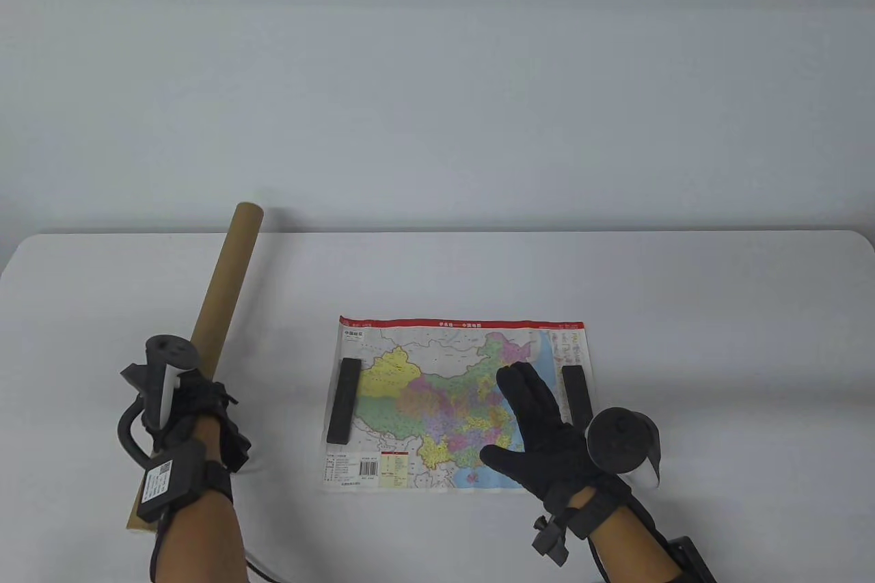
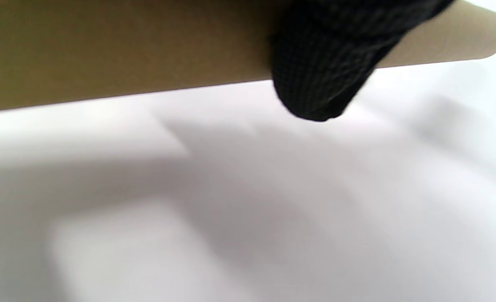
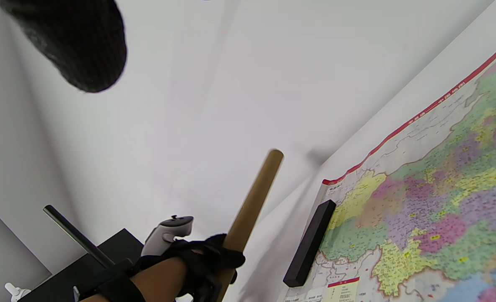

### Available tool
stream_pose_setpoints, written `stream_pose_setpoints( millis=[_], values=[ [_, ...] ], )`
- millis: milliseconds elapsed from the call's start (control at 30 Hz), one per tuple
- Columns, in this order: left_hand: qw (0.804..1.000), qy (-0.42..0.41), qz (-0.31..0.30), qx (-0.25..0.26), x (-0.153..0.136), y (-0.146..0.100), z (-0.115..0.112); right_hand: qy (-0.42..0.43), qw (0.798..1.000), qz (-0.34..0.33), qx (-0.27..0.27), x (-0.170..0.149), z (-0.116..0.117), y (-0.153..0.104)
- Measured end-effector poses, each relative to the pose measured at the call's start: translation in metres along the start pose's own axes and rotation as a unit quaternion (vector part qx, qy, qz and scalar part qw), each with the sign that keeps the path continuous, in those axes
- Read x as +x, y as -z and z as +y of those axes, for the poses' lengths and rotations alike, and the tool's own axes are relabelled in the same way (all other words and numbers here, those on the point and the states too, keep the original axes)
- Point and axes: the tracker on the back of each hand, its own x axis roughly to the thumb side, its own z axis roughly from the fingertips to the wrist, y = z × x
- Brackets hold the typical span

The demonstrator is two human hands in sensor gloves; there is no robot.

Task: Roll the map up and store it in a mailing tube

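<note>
A coloured map (image 1: 437, 405) lies flat on the white table (image 1: 437, 268), held down by a black bar weight near its left edge (image 1: 343, 400) and another near its right edge (image 1: 575, 396). My left hand (image 1: 198, 398) grips a long brown cardboard mailing tube (image 1: 222, 296) near its lower part and holds it tilted up off the table; the tube also shows in the left wrist view (image 2: 126, 46) and the right wrist view (image 3: 254, 197). My right hand (image 1: 536, 426) lies flat and open on the map's right part, fingers extended.
The table's far edge meets a plain wall. The map (image 3: 440, 201) and left bar weight (image 3: 310, 243) show in the right wrist view. A black stand (image 3: 80, 239) is beyond the left arm.
</note>
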Motion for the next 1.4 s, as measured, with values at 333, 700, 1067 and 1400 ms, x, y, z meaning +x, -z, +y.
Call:
stream_pose_setpoints(
  millis=[333, 700, 1067, 1400],
  values=[
    [0.959, -0.072, -0.261, 0.079, 0.050, -0.083, 0.030, 0.006, 1.000, -0.006, -0.016, 0.003, -0.007, 0.000],
    [0.913, -0.044, -0.401, 0.059, 0.046, -0.121, 0.002, 0.039, 0.997, -0.009, -0.062, 0.003, -0.021, -0.005],
    [0.887, 0.013, -0.462, -0.007, 0.044, -0.119, -0.015, 0.159, 0.977, -0.026, -0.143, 0.002, -0.048, -0.012],
    [0.882, 0.085, -0.461, -0.055, 0.052, -0.122, -0.027, 0.103, 0.983, -0.018, -0.152, 0.004, -0.054, -0.015]
  ],
)
